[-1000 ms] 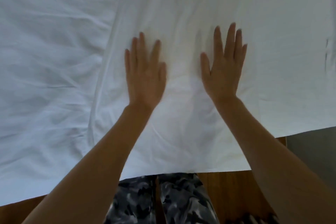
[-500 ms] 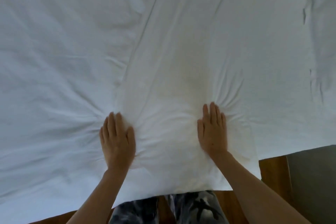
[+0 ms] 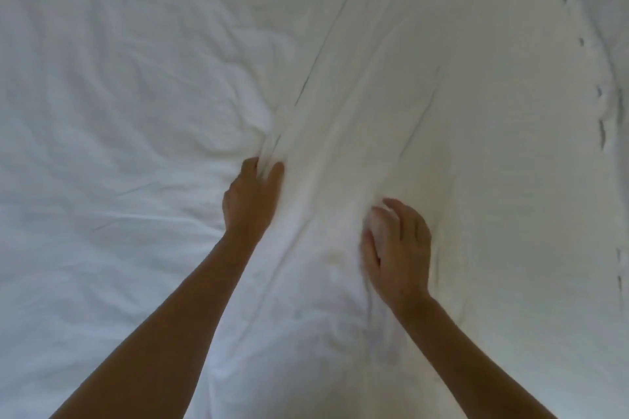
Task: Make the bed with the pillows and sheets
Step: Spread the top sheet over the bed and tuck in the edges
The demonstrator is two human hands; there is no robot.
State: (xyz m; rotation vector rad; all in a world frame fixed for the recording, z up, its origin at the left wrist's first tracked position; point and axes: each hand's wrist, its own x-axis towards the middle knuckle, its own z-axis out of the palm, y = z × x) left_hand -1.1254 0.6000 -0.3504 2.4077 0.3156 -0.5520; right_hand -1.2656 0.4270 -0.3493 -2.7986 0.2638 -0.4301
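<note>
Head view looks straight down on a white sheet (image 3: 391, 85) spread over the bed and filling nearly the whole frame. Its visible edge and the long folds beside it run as a band from the near middle up and away toward the far right, so the cloth's long axis lies away from the person, tilted a little rightward. To the left of that edge lies a second white layer (image 3: 112, 105), rumpled with shallow creases. The left hand (image 3: 252, 196) has its fingers curled into the cloth right at the edge, pinching a bunch of it. The right hand (image 3: 398, 248) lies just beside it on the band, fingers curled and gathering fabric, though motion blur hides how firm the hold is. Along the far right runs a puckered seam (image 3: 602, 119) with small dark gaps.
</note>
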